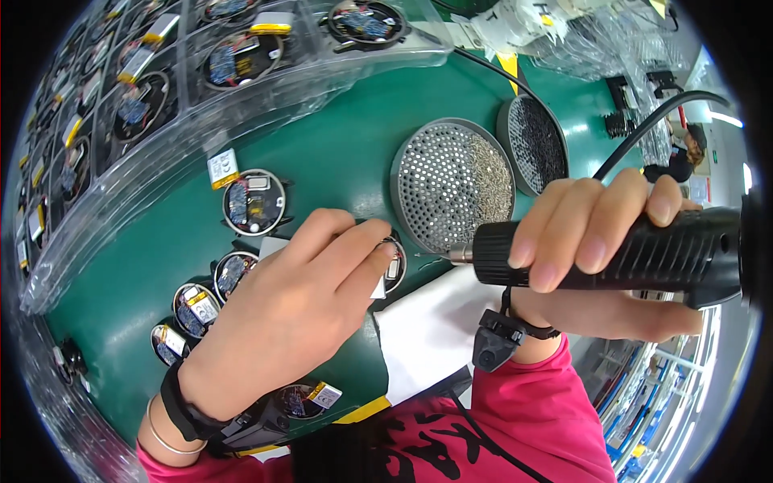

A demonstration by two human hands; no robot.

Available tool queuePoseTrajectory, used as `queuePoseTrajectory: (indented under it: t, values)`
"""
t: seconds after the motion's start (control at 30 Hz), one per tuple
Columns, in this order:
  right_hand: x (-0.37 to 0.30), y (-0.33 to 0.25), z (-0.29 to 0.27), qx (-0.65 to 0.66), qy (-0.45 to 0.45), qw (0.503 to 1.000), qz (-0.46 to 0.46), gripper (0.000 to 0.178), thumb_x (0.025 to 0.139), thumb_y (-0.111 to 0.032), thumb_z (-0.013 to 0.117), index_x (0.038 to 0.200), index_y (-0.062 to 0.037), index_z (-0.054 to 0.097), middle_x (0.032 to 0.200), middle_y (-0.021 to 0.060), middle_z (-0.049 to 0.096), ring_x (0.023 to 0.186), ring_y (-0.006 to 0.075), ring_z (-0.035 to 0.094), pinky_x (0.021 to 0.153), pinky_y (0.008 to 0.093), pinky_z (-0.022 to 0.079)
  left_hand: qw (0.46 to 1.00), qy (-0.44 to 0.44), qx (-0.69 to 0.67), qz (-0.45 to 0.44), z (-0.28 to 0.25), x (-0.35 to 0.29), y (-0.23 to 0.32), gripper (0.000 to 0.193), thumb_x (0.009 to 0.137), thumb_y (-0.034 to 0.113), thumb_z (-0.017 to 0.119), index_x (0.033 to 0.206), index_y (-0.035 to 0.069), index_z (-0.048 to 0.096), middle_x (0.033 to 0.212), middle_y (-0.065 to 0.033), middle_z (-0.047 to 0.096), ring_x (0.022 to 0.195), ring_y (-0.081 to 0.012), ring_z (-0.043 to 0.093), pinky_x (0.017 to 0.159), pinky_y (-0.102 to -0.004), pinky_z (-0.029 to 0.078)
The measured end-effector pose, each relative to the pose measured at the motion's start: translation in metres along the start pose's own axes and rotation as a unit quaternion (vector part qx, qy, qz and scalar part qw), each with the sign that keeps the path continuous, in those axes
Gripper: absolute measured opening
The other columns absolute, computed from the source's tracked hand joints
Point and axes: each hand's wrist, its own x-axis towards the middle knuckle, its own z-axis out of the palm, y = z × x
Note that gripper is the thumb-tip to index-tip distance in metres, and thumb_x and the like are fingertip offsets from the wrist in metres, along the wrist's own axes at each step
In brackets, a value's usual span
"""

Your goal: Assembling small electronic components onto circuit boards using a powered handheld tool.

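My right hand (592,233) wraps round a black electric screwdriver (676,253), which lies almost level with its metal bit pointing left. The bit's tip is near the lower edge of a round grey perforated dish (423,173) with small silvery screws (489,181) in its right half. My left hand (294,302) is closed over a round watch case (395,270) with a circuit board inside. Only the right edge of that case shows past my fingers. Behind my left hand sits another open watch case (256,201) with a white battery (223,167) beside it.
A clear plastic tray (266,101) of watch cases fills the upper left. Several more cases (196,310) lie left of my left hand. A second dish (515,133) holds black screws. White paper (427,330) lies near me. A black cable (644,121) arches at right.
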Motion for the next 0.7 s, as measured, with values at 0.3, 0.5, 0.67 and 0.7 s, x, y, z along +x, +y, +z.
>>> queuePoseTrajectory:
  t: [0.3, 0.5, 0.67, 0.7]
  values:
    - [-0.012, 0.008, 0.008, -0.030, -0.013, 0.998, 0.062, 0.078, 0.075, -0.075, 0.061, 0.109, -0.0078, 0.042, 0.074, 0.0084, 0.057, 0.050, 0.0208, 0.060, 0.045, 0.0356, 0.055, 1.000, -0.004, -0.005, 0.006, 0.002, -0.003, -0.001, 0.046, 0.064, 0.001, 0.072, 0.109, -0.002, 0.062, 0.120, -0.0110, 0.056, 0.103, -0.0316, 0.055, 0.082, -0.0377, 0.051]
    - [-0.011, 0.006, 0.005, -0.054, -0.046, 0.996, 0.062, 0.079, 0.075, -0.077, 0.060, 0.110, -0.0087, 0.041, 0.076, 0.0089, 0.058, 0.052, 0.0224, 0.062, 0.049, 0.0373, 0.056, 1.000, -0.004, 0.002, 0.007, 0.004, -0.004, -0.001, 0.045, 0.066, 0.002, 0.072, 0.109, -0.002, 0.062, 0.119, -0.0110, 0.056, 0.104, -0.0316, 0.054, 0.083, -0.0375, 0.051]
    - [-0.012, 0.008, 0.006, -0.052, -0.064, 0.995, 0.059, 0.075, 0.078, -0.073, 0.060, 0.111, -0.0081, 0.040, 0.077, 0.0102, 0.059, 0.052, 0.0232, 0.063, 0.051, 0.0379, 0.056, 1.000, -0.003, -0.003, 0.002, 0.005, -0.004, -0.001, 0.044, 0.066, 0.002, 0.072, 0.109, -0.002, 0.063, 0.119, -0.0112, 0.056, 0.105, -0.0316, 0.054, 0.084, -0.0374, 0.051]
    - [-0.012, 0.008, 0.006, -0.051, -0.065, 0.995, 0.060, 0.075, 0.078, -0.073, 0.060, 0.111, -0.0081, 0.040, 0.077, 0.0102, 0.059, 0.052, 0.0232, 0.063, 0.051, 0.0379, 0.056, 1.000, -0.003, -0.003, 0.002, 0.005, -0.004, -0.001, 0.044, 0.065, 0.002, 0.072, 0.109, -0.002, 0.062, 0.119, -0.0112, 0.056, 0.104, -0.0316, 0.054, 0.084, -0.0375, 0.050]
